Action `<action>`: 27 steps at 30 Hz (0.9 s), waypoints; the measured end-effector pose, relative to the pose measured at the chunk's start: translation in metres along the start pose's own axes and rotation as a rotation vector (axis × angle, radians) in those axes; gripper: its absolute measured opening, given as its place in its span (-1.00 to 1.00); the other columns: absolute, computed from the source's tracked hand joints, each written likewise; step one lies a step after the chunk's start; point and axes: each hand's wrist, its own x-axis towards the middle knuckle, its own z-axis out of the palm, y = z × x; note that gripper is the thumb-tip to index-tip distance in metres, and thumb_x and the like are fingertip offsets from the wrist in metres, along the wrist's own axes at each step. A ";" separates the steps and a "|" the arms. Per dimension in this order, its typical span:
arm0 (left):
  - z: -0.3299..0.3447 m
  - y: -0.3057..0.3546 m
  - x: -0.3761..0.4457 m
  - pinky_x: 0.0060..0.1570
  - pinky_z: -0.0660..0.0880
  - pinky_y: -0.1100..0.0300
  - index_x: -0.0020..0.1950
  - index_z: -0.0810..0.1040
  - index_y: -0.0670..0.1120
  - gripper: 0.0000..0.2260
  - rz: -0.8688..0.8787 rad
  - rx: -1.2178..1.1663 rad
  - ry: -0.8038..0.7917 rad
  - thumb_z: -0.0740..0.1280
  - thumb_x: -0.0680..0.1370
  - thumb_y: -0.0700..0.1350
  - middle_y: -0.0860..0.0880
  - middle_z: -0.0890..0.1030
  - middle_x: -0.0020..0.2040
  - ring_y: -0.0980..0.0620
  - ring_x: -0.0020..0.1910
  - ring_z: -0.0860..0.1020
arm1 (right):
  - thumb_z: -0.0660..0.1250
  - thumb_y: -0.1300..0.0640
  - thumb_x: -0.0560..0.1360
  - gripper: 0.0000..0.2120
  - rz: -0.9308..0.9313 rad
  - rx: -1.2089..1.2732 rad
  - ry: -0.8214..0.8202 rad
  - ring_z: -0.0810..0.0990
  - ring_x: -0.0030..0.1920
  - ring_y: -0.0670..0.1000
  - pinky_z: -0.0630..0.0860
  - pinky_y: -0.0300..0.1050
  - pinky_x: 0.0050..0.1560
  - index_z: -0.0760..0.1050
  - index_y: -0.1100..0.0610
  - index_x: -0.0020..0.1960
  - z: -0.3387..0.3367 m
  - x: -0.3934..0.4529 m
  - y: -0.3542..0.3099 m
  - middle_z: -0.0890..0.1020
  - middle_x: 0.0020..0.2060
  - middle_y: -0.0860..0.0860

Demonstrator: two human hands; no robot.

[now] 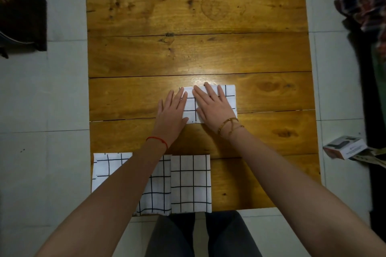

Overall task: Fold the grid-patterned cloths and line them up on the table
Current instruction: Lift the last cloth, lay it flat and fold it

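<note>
Folded grid cloth [211, 104] lies at the centre of the wooden table [146, 54]. Left hand [172, 113] and right hand [213, 106] both press flat on it, fingers straight, grasping nothing. Three folded grid cloths [191, 183] sit side by side along the near edge, left of centre.

Both hands lie flat on a folded grid cloth [208, 104] at the middle of the wooden surface [198, 52]: left hand [172, 115] on its left edge, right hand [213, 106] across its centre. Nearer the person than this cloth, three folded cloths [191, 183] lie side by side along the surface's edge.
</note>
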 end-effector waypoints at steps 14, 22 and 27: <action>-0.001 0.003 -0.008 0.52 -0.05 -0.16 0.59 -0.01 -0.09 -0.38 0.012 -0.047 0.080 0.22 0.61 -0.05 -0.07 -0.02 0.60 -0.12 0.57 -0.12 | -0.19 -0.09 0.63 -0.47 0.284 0.126 0.069 -0.18 0.54 0.07 -0.22 0.18 0.50 -0.09 0.06 0.56 0.006 -0.040 0.036 -0.04 0.54 -0.04; 0.020 0.010 -0.058 0.48 0.16 -0.13 0.48 0.30 -0.16 -0.55 0.094 0.020 0.201 0.24 0.58 -0.21 -0.11 0.37 0.46 -0.12 0.51 0.22 | -0.21 -0.03 0.60 -0.45 -0.039 0.096 -0.025 0.02 0.54 0.07 0.04 0.16 0.51 0.02 0.11 0.55 0.012 -0.058 -0.019 0.11 0.54 0.02; 0.033 0.015 -0.069 0.44 0.23 -0.17 0.49 0.29 -0.16 -0.48 0.027 0.057 0.119 0.32 0.54 -0.21 -0.11 0.34 0.48 -0.14 0.51 0.21 | -0.26 -0.04 0.59 -0.44 -0.054 0.054 -0.085 -0.02 0.55 0.07 -0.02 0.13 0.52 -0.03 0.11 0.55 0.024 -0.064 -0.029 0.05 0.55 0.01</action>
